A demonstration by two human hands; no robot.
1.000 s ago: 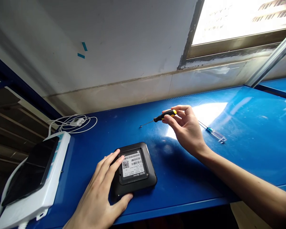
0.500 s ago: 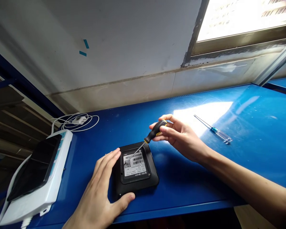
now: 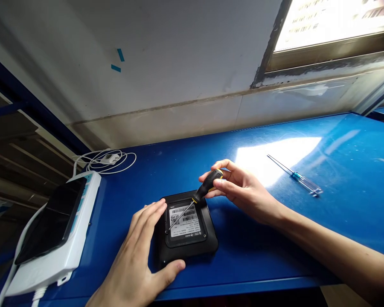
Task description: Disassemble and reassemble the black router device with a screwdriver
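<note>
A black electronic box (image 3: 192,251) lies on the blue table, its recessed panel and white barcode label (image 3: 184,221) facing up. My left hand (image 3: 141,256) braces its left side, with fingers at the far left corner and thumb by the near edge. In my right hand (image 3: 237,183) is a screwdriver (image 3: 208,185) with a black and yellow handle, pinched between thumb and fingers. Its shaft slants down across the label. The tip appears to meet the panel's near left corner, where a small screw hole sits. Another screw spot (image 3: 205,235) shows at the near right corner.
A second screwdriver (image 3: 302,181) with a clear blue handle lies to the right. At left, a black phone (image 3: 56,221) rests on a white power strip (image 3: 94,187), beside a coiled white cable with a charger (image 3: 111,159). A wall and window stand behind the table (image 3: 179,162).
The screwdriver has come down, its tip moving from over the label to the panel's near left corner. My left hand keeps its place on the box. The view has shifted slightly.
</note>
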